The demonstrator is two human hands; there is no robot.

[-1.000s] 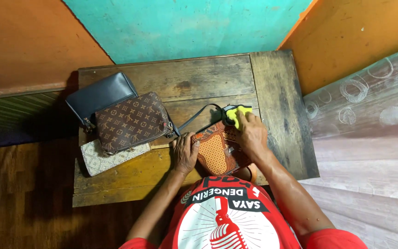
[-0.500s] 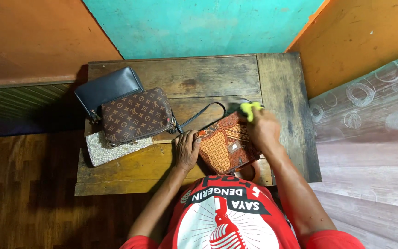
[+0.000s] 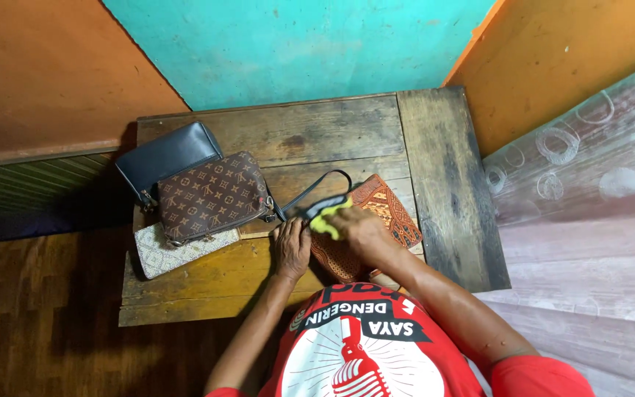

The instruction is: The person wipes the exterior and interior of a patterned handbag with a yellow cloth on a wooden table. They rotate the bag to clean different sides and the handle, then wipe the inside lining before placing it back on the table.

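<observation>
A worn wooden table (image 3: 317, 132) stands against turquoise and orange walls. On its near edge lies an orange patterned bag (image 3: 376, 217), pinned at its left end by the flat, open left hand (image 3: 292, 248). The right hand (image 3: 358, 229) is curled around a yellow-green cloth (image 3: 325, 223), pressing it on the bag. A hard wipe could push the bag off the edge, or snag its dark strap (image 3: 317, 187) toward the three stacked pouches (image 3: 192, 198).

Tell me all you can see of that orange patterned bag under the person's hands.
The orange patterned bag lies flat near the front edge of the wooden table. It looks like fabric printed in orange and brown motifs, with a dark strap looping off toward the other bags. The left hand presses its left edge; the right hand holds a yellow cloth on it.
</observation>
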